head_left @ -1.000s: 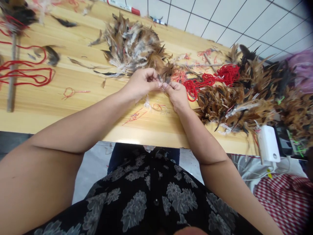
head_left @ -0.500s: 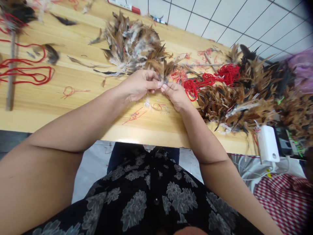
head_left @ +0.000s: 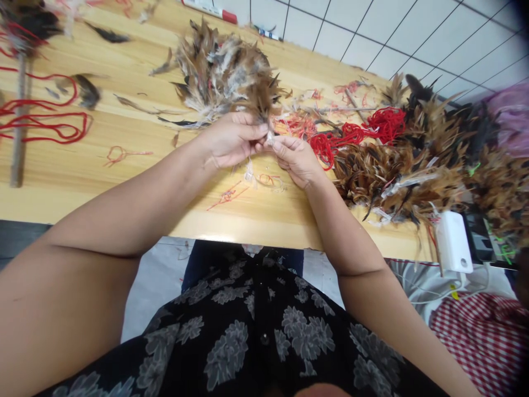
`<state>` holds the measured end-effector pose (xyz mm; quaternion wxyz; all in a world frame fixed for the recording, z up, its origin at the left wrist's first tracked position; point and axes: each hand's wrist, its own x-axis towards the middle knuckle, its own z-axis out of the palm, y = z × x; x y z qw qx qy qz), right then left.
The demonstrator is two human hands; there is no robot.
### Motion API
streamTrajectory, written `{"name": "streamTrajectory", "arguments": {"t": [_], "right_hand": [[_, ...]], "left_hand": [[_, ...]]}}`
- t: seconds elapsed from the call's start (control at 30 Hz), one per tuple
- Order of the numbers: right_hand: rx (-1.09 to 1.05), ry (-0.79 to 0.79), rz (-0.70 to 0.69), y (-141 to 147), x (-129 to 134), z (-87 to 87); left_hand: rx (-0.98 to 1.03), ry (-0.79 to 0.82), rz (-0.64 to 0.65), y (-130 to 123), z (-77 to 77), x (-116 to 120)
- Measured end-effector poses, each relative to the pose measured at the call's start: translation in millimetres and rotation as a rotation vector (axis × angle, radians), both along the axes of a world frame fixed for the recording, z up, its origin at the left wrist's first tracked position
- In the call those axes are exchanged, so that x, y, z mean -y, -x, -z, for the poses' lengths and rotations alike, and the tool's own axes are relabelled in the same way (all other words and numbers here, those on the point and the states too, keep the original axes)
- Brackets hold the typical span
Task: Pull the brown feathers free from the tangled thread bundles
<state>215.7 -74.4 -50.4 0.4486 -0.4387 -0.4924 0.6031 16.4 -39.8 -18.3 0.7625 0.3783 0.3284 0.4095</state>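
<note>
Over the table's middle, my left hand pinches a small bunch of brown feathers near its pale quill end. The thumb and fingers of my right hand are closed at the whitish base of that same bunch, touching or almost touching my left fingertips. The feather tips point away from me. Just behind them lies a large heap of brown and whitish feathers. Right of my hands is a tangle of red string. Below them are scraps of thin red thread and a whitish wisp.
Brown and black feather piles cover the right side. A stick with dark feathers and looped red cord lie at the left. A white charger-like box sits at the right front edge. Markers lie along the tiled wall.
The feather bunch has turned from fanning up and right to standing more upright and narrower. My left hand has shifted slightly left and down, and the pale quill end now shows between my hands.
</note>
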Motion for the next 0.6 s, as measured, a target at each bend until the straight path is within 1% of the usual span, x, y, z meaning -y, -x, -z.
{"name": "streamTrajectory", "arguments": {"t": [0.1, 0.2, 0.37, 0.47, 0.6], "right_hand": [[-0.011, -0.01, 0.001, 0, 1, -1.5], [-0.017, -0.009, 0.007, 2, 1, -1.9], [-0.096, -0.043, 0.007, 4, -1, 4.4], [-0.09, -0.035, 0.017, 6, -1, 4.4], [-0.074, -0.017, 0.041, 6, 1, 0.2]], "left_hand": [[0.02, 0.064, 0.009, 2, -0.1, -3], [0.049, 0.098, -0.006, 3, 4.5, -3], [0.092, 0.124, 0.019, 1, 9.3, 0], [0.074, 0.119, 0.019, 0, 6.7, 1], [0.029, 0.081, -0.016, -1, -1.2, 2]]}}
